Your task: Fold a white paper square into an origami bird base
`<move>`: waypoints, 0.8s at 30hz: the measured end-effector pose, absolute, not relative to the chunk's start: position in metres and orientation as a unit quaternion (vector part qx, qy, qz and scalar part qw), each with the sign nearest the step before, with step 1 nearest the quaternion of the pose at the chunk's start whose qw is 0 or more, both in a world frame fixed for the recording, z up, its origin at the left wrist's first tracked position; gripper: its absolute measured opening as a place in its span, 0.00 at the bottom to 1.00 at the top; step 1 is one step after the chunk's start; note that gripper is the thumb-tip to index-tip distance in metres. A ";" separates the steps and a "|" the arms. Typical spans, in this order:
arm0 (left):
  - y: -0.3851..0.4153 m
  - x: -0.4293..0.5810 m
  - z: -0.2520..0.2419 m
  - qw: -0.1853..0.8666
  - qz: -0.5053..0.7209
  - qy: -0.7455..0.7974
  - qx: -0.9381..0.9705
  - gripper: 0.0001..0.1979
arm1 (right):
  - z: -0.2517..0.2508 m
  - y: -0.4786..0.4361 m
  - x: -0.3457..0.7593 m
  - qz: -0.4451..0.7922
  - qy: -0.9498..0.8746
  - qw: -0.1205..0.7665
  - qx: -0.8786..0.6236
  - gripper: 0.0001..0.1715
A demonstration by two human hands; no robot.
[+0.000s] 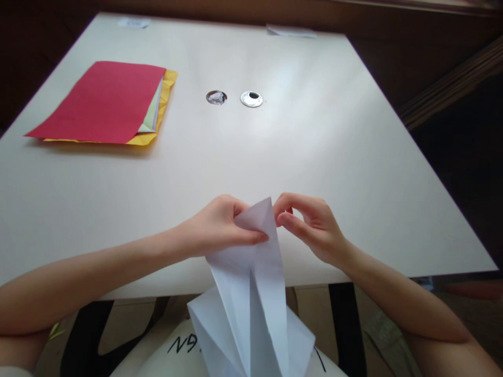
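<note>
A folded white paper [255, 293] stands tilted over the table's near edge, its pointed tip up between my hands and its wider folded end down over my lap. My left hand [220, 228] pinches the tip from the left, thumb laid across the fold. My right hand [310, 225] pinches the same tip from the right with curled fingers. Both hands hover just above the white table [314, 146].
A stack of coloured sheets [106, 102], red on top over pale green and yellow, lies at the far left. Two round cable holes [251, 98] sit mid-table. Small papers lie at the far edge [291, 31]. Dark floor and a wooden edge are on the right.
</note>
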State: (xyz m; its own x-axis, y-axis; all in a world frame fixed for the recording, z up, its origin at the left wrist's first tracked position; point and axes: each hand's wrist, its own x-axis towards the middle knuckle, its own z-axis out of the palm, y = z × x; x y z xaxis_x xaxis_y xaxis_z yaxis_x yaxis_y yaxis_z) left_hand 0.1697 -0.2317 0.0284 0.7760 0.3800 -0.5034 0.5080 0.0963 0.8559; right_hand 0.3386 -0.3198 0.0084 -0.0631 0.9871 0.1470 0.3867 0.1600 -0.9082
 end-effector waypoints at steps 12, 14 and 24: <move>-0.224 0.168 0.033 0.620 0.068 0.347 0.701 0.10 | 0.006 -0.320 0.338 0.302 -0.665 0.409 -0.548 0.10; -0.224 0.167 0.034 0.615 0.084 0.353 0.700 0.09 | 0.007 -0.321 0.338 0.306 -0.667 0.410 -0.542 0.10; -0.219 0.164 0.042 0.606 0.120 0.391 0.682 0.10 | 0.005 -0.320 0.339 0.313 -0.661 0.420 -0.538 0.09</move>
